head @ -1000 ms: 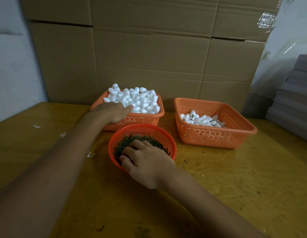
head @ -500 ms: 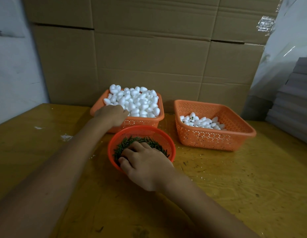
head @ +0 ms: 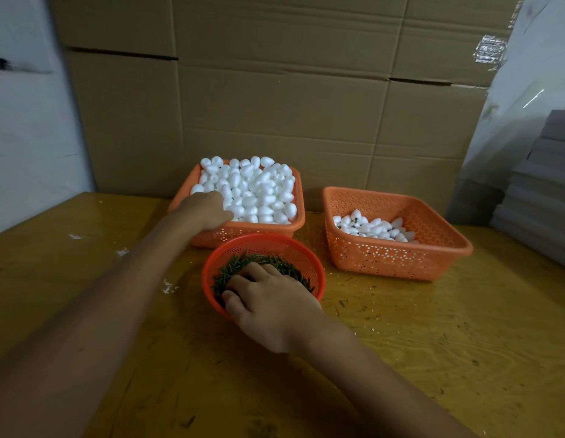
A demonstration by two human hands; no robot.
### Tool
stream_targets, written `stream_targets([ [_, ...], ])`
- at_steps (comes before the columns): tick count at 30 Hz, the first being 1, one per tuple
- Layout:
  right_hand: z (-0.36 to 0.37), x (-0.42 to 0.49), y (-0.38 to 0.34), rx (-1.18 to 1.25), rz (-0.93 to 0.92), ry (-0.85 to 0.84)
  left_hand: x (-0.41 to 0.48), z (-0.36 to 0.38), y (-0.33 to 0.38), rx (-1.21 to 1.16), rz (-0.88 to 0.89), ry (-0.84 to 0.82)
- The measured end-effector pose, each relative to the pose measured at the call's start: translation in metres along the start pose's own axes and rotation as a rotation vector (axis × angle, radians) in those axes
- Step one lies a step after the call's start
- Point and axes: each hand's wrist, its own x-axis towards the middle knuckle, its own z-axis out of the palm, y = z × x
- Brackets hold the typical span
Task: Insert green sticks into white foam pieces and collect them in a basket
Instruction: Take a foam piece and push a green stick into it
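At the left of the frame, small white scraps (head: 170, 287) lie on the yellow-brown wooden table (head: 432, 343). The left hand (head: 208, 210) reaches up to left of centre, into the near left corner of a rectangular orange perforated plastic basket (head: 243, 235) heaped with white egg-shaped foam pieces (head: 259, 191). Its fingers curl down together onto the pile with their tips hidden, so I cannot tell whether they grip a piece.

At centre, just in front of that basket, stands a round red-orange mesh plastic bowl (head: 293, 248) holding short dark green sticks (head: 240, 267). The right hand (head: 268, 305) lies palm down in it, fingers slightly parted and dipping among the sticks. The tips are buried, and I cannot tell whether they pinch any.

Right of centre sits a second orange perforated basket (head: 385, 257), with a few foam pieces (head: 372, 229) in a low layer on its floor. Brown cardboard boxes (head: 274, 105) fill the background, and a grey stack of flat sheets (head: 540, 197) stands at the right edge.
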Motion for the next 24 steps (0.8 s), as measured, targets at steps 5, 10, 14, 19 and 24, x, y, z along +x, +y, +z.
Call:
stream_targets([
  [5,-0.002,-0.001,0.000,0.003,-0.003,-0.006,-0.002,-0.004,0.002,-0.026,0.015,-0.070],
  [10,-0.002,0.000,0.000,0.001,-0.002,-0.002,-0.002,-0.008,0.006,-0.065,-0.003,-0.108],
  [14,-0.001,-0.001,0.001,-0.004,-0.006,-0.011,0.002,-0.009,0.005,-0.075,0.011,-0.061],
  [19,-0.002,-0.001,0.000,0.010,-0.006,-0.016,0.005,-0.009,-0.004,-0.183,-0.018,0.041],
  [24,-0.002,-0.001,-0.001,0.013,-0.004,-0.011,0.007,-0.005,-0.008,-0.419,0.017,0.236],
])
